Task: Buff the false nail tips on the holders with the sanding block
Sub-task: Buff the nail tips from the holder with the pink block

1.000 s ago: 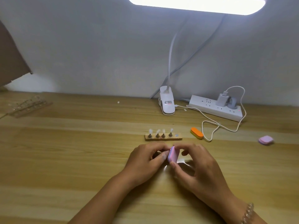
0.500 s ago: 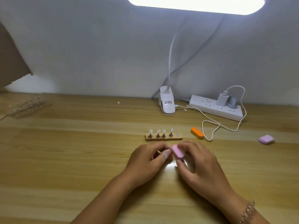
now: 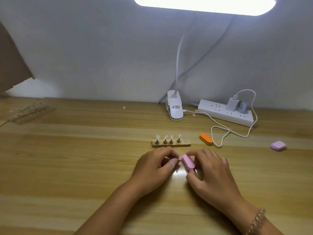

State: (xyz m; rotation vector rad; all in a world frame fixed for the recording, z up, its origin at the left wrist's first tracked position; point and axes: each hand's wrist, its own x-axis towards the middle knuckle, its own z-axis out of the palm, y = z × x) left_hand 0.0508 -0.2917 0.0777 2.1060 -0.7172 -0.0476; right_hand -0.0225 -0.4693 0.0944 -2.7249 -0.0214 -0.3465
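My right hand (image 3: 211, 170) pinches the pink sanding block (image 3: 188, 161), just in front of the wooden rack (image 3: 171, 145). My left hand (image 3: 152, 167) pinches a nail tip (image 3: 180, 157) against it.

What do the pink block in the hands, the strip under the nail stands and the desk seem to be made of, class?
The pink block: likely foam with a fine gritty skin; matte, rounded ends.
The strip: cork or pale wood, it seems; dull tan, rough-looking edge.
The desk: wood or wood-look laminate; grain bands, semi-gloss glare from the lamp.
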